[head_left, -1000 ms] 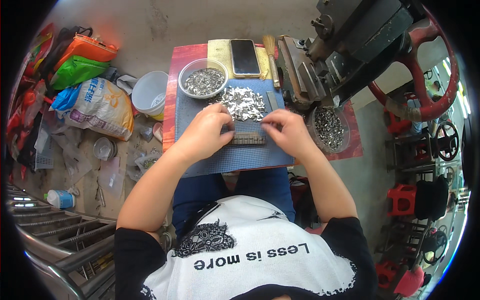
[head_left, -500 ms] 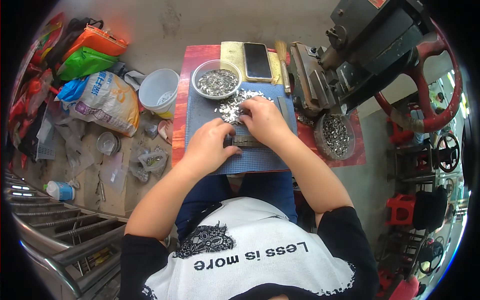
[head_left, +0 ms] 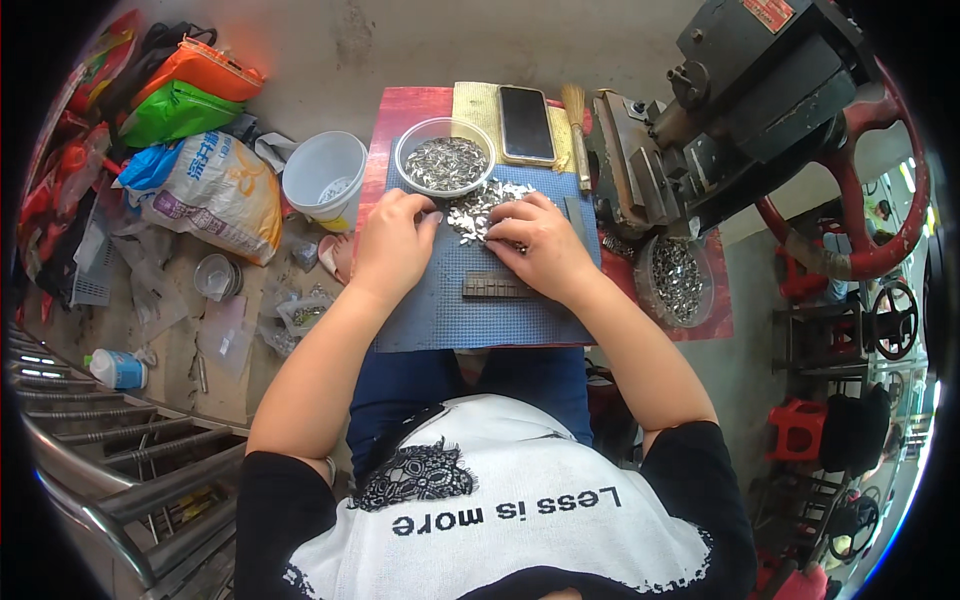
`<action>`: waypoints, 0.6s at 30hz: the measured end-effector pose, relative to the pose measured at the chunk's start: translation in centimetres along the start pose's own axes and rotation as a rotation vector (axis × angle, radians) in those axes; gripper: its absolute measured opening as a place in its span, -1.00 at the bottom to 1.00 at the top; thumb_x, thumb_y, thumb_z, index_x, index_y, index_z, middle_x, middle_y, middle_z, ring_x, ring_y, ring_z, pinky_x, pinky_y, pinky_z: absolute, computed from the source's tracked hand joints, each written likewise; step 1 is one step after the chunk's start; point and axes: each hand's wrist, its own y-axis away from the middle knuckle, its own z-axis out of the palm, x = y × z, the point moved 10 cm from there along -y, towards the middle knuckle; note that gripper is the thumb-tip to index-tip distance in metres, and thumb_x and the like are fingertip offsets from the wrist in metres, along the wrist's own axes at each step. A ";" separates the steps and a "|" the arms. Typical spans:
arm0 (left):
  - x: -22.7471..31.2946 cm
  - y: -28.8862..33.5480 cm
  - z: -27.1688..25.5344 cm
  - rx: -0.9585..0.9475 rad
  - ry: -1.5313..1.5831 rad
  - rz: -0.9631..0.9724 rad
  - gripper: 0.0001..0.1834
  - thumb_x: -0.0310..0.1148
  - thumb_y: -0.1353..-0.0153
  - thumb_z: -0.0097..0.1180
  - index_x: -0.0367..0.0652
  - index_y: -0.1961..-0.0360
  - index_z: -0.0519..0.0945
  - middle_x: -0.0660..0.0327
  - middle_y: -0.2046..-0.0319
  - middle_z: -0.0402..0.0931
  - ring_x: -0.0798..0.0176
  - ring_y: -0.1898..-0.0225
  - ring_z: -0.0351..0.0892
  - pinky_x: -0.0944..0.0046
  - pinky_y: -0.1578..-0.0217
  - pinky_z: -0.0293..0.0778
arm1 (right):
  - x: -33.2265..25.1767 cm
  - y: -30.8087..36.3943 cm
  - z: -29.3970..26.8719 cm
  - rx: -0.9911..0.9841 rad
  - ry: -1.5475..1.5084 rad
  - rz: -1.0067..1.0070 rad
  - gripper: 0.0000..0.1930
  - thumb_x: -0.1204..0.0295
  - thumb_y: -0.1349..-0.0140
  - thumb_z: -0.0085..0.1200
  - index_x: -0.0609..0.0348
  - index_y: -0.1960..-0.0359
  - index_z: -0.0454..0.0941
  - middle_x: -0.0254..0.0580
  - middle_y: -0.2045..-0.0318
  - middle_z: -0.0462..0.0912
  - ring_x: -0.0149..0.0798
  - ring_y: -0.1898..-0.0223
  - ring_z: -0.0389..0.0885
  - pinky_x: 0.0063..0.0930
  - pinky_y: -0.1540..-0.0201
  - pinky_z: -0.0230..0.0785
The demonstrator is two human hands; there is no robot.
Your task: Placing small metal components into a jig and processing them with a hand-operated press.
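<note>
Both hands had slid up the blue textured mat [head_left: 440,310] since a second earlier. Left hand [head_left: 392,245] and right hand [head_left: 537,245] lay palm-down, fingers curled into the loose heap of small silver metal pieces [head_left: 478,208], just below the clear round bowl [head_left: 445,160] of the same pieces.

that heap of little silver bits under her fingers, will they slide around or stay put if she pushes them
The small metal pieces lie loose on a textured blue mat, so they would probably scatter, though the mat may slow them. They look thin and light. Both the left hand and the right hand touch the pile.
</note>
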 end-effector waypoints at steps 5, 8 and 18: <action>0.3 -0.1 1.1 -0.059 -0.047 -0.034 -0.87 -0.40 -0.15 0.27 -0.19 0.29 0.71 0.04 0.26 0.57 -0.05 0.16 0.61 0.03 0.11 0.51 | 1.9 1.2 -1.4 -0.006 0.021 0.060 -0.89 0.51 -0.07 0.32 0.17 0.33 0.72 -0.22 0.14 0.69 -0.10 0.07 0.53 -0.28 -0.02 0.45; 0.0 0.0 1.4 -0.048 -0.054 -0.017 -0.87 -0.40 -0.15 0.28 -0.18 0.27 0.69 0.03 0.23 0.56 -0.07 0.14 0.60 0.03 0.09 0.51 | 1.9 1.2 -1.5 0.004 0.036 0.076 -0.88 0.50 -0.07 0.32 0.16 0.32 0.71 -0.21 0.15 0.67 -0.09 0.07 0.53 -0.27 -0.03 0.43; 1.7 2.3 1.4 -0.203 0.130 0.028 -0.87 -0.45 -0.20 0.27 -0.29 0.28 0.63 0.14 0.20 0.50 0.26 0.29 0.53 0.25 0.21 0.49 | 0.3 -1.2 2.1 -0.029 0.006 0.048 -0.88 0.48 -0.04 0.30 0.14 0.36 0.68 -0.19 0.27 0.55 -0.04 0.10 0.49 -0.17 -0.03 0.36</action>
